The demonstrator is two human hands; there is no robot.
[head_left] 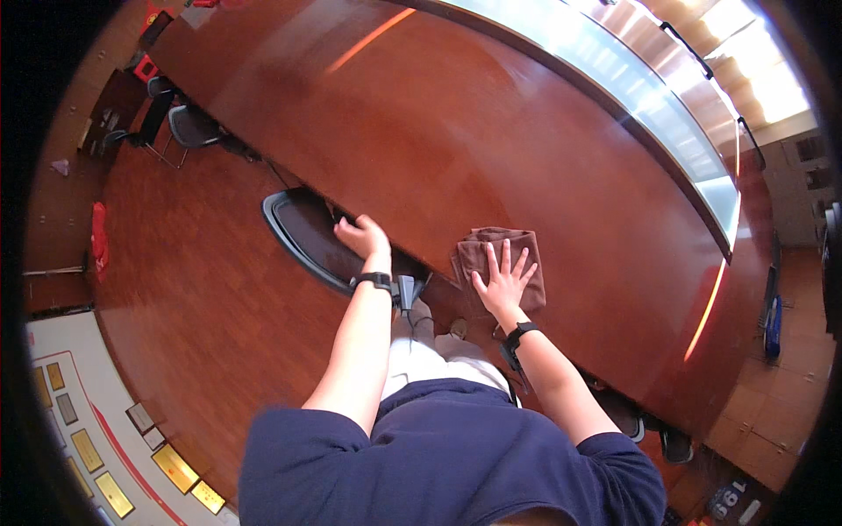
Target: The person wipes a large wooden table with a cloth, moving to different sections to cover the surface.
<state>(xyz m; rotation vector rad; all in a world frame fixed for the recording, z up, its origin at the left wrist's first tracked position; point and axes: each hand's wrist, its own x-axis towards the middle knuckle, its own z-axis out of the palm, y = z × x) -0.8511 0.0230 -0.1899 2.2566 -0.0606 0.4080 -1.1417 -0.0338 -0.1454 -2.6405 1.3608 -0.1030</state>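
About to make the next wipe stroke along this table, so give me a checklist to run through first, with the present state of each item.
1. Right hand flat on the brown cloth, fingers spread: ok.
2. Cloth lying on the wooden table, near its front edge: ok.
3. Cloth folded, not bunched: ok; it shows as a neat folded pad.
4. Table surface ahead of the cloth free of objects: ok; only glare streaks show.
5. Left hand off the cloth, on or close above the back of the black chair; contact: cannot tell.
6. Cloth damp or dry: cannot tell.
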